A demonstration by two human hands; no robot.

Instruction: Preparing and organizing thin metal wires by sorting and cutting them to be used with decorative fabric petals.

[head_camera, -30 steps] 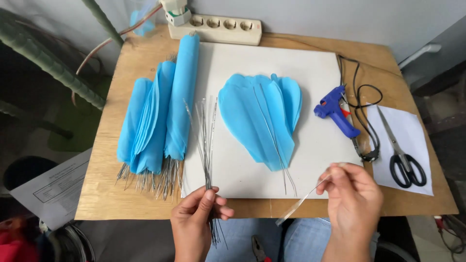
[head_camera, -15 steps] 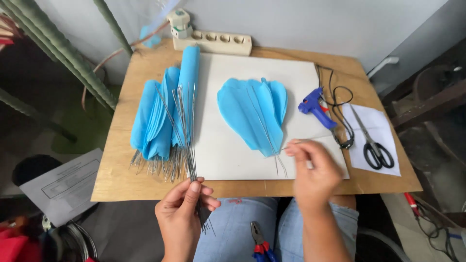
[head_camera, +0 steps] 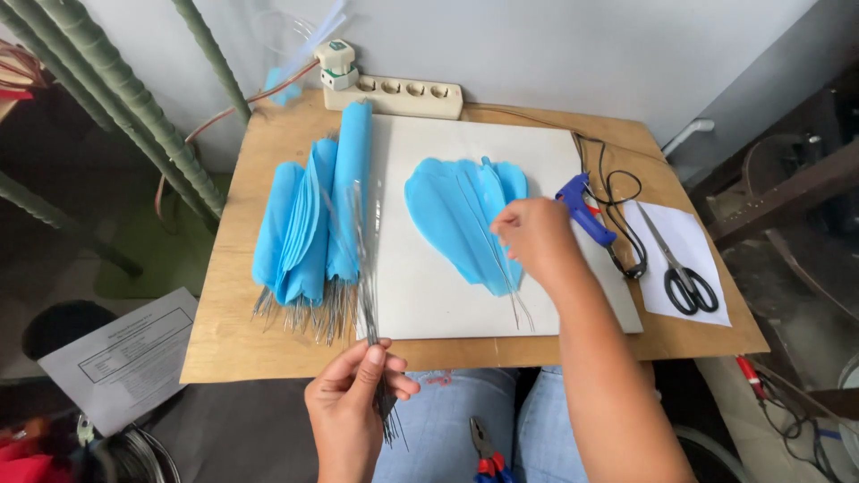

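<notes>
Surface (head_camera: pixel 268 349): square wooden top, its near edge against the person's lap.
White board (head_camera: pixel 420 295): lies flat on the surface's middle and carries the loose petals.
Petal stack (head_camera: pixel 309 224): blue paper petals piled at the board's left edge, wire stems fanning toward the person.
Loose petals (head_camera: pixel 452 210): smaller blue cluster on the board, long axis running away from the person, thin stems trailing toward the near edge.
Right hand (head_camera: pixel 535 237): nearer of the two hands to the loose petals; fingers pinched shut at the cluster's right edge, touching it. Whether a wire sits in the pinch cannot be told.
Left hand (head_camera: pixel 351 410): at the surface's near edge, closed round the wire bundle, well apart from the loose petals.
Wire bundle (head_camera: pixel 365 286): thin grey wires, upright in the left hand's grip, tips leaning over the board.
Glue gun (head_camera: pixel 583 208): blue, just right of the right hand.
Scissors (head_camera: pixel 680 268): on white paper, far right.
</notes>
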